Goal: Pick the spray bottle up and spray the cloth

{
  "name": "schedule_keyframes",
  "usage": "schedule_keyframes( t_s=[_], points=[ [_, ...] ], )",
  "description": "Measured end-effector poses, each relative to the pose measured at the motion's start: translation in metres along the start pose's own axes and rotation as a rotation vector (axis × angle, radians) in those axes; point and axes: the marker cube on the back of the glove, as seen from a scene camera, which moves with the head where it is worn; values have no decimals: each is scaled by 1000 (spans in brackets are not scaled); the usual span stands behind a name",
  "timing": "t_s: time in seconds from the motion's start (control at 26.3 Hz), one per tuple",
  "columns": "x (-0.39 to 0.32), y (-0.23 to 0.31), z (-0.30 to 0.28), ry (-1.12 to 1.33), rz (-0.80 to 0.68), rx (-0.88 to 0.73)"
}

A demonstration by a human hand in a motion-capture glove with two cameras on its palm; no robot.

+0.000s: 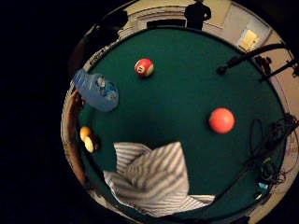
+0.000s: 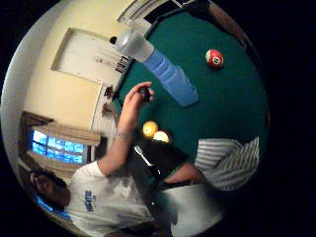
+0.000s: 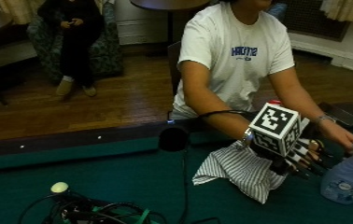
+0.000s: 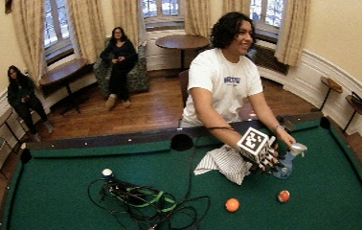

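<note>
Spray bottle [image 3: 345,177] upright, nozzle toward the person.

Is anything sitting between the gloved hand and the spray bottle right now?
Nothing visible does. The gloved right hand hangs over the striped cloth, and only bare green felt separates it from the spray bottle. The bare hand is at the bottle's trigger top.

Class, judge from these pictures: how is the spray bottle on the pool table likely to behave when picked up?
The spray bottle is tall and narrow, so it may tip if nudged. It looks like smooth plastic, possibly slippery. Its bulky lower body probably carries most weight.
</note>
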Motion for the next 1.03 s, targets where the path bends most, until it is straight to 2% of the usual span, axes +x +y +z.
schedule_keyframes(
  t_s=[0.49, 0.84, 1.03],
  points=[
    [-28, 95, -60, 160, -188, -83],
    [-31, 160, -84, 202, -233, -130],
    [-29, 179, -89, 200, -232, -140]
  ],
)
